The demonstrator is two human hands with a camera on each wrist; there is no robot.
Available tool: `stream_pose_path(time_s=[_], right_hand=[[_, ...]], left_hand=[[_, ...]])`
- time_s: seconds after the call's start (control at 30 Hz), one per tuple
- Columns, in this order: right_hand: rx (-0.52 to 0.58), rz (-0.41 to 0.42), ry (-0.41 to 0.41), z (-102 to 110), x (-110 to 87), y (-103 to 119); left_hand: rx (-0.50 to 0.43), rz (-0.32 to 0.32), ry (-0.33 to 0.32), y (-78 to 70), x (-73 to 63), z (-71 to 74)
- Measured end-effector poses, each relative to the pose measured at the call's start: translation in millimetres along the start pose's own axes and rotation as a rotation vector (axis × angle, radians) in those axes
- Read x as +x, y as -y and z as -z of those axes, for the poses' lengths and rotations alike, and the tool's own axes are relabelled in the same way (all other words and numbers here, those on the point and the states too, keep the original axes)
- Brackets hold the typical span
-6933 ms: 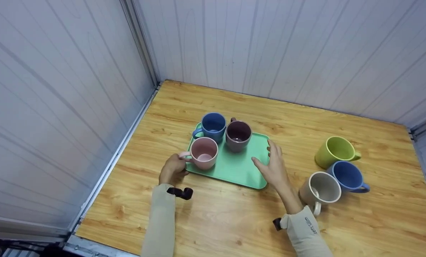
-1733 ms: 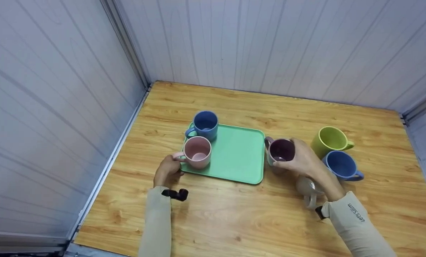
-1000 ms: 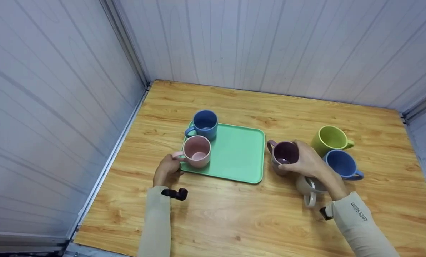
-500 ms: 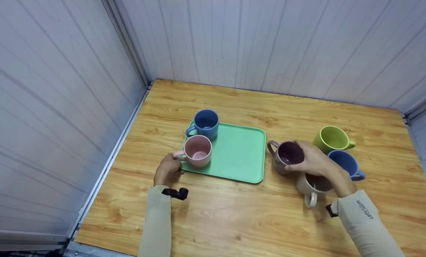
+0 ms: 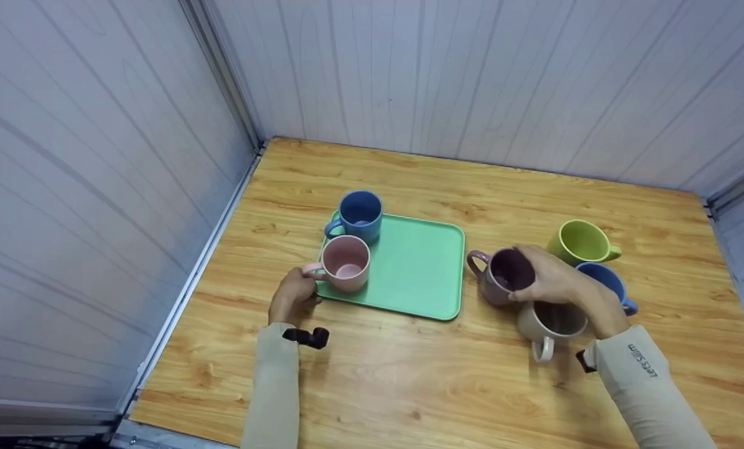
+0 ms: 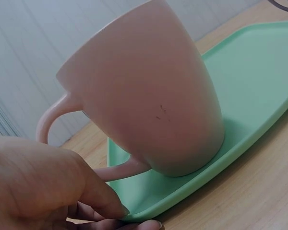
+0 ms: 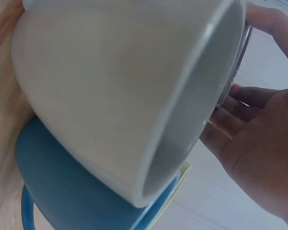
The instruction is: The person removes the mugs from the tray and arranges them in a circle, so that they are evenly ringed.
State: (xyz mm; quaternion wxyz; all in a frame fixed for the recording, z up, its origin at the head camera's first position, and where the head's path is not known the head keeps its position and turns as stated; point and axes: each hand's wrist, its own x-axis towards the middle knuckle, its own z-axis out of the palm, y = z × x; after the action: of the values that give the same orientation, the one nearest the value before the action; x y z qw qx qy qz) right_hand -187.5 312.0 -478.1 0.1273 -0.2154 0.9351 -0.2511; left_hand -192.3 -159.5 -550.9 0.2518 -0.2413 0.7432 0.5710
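A green tray lies on the table with a pink mug and a blue mug upright at its left end. My left hand pinches the tray's near left corner, beside the pink mug's handle; the left wrist view shows its fingertips at the rim. To the right of the tray stands a purple mug, its handle pointing left. My right hand grips this mug by its rim from the right. In the right wrist view a grey-white mug largely hides the purple one.
Close below my right hand stands the grey-white mug, handle toward the front. A second blue mug, partly covered by my right hand, and a yellow-green mug stand behind it. Pale panel walls border the table at the back and left.
The purple mug has gone from the tray to the table on its right, in my right hand. Over the last second it has shifted slightly further right. My left hand keeps its place.
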Motion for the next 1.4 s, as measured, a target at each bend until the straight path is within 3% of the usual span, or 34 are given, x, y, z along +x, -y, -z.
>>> stream_pose_path(time_s=[0.13, 0.5, 0.77, 1.27, 1.4], right_hand=[[-0.013, -0.037, 0.041, 4, -2.9, 2], [0.067, -0.037, 0.123, 10, -3.6, 2], [0.049, -0.086, 0.185, 15, -5.3, 8], [0.078, -0.135, 0.241, 22, -4.2, 15], [0.097, -0.115, 0.16, 34, -5.0, 17]], left_hand=[[-0.004, 0.001, -0.004, -0.5, -0.6, -0.3], [0.023, -0.026, -0.014, 0.4, -1.1, -0.6], [0.017, -0.022, -0.012, 0.3, -1.2, -1.9], [-0.045, -0.021, -0.019, 0.6, 0.0, -3.5], [-0.006, -0.039, -0.021, 0.8, 0.3, -3.3]])
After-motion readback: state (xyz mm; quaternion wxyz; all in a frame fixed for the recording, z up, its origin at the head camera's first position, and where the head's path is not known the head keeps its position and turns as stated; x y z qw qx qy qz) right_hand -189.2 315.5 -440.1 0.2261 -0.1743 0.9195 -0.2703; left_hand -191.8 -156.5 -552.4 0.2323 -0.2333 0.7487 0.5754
